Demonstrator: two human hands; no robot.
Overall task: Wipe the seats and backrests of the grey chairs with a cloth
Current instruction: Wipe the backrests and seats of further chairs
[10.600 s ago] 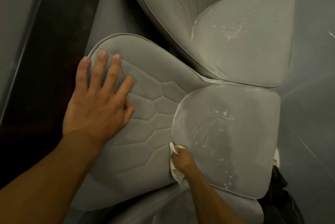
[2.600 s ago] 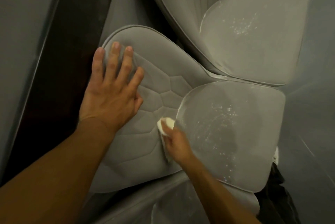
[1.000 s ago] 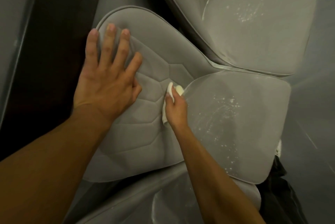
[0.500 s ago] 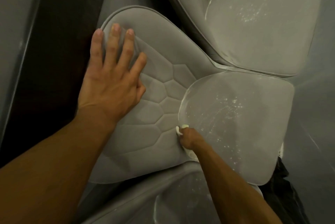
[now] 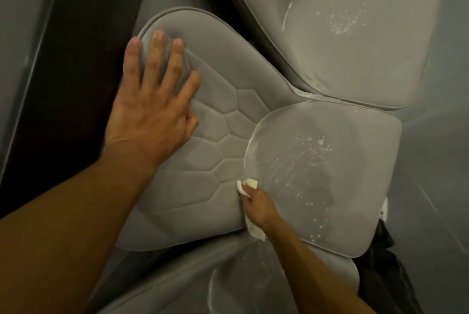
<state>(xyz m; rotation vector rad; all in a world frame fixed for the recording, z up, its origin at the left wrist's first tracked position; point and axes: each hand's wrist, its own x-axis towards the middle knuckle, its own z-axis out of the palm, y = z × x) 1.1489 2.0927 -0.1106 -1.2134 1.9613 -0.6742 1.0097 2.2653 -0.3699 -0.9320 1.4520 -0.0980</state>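
Observation:
A grey chair fills the middle of the head view. Its quilted backrest [image 5: 215,151] has a hexagon stitch pattern, and its smooth seat [image 5: 337,176] carries white specks. My left hand [image 5: 154,108] lies flat on the upper backrest with fingers spread. My right hand [image 5: 256,205] grips a small white cloth [image 5: 247,185] and presses it into the seam where backrest meets seat. Part of the cloth hangs out below my wrist.
A second grey chair [image 5: 360,42] with a speckled seat stands directly behind, touching the first. A third chair's seat [image 5: 253,278] shows at the bottom. A dark wooden strip [image 5: 76,65] runs along the left. Something black [image 5: 380,275] lies at the lower right.
My right hand with the cloth slid down the seam between backrest and seat over the last second. My left hand has stayed flat on the backrest.

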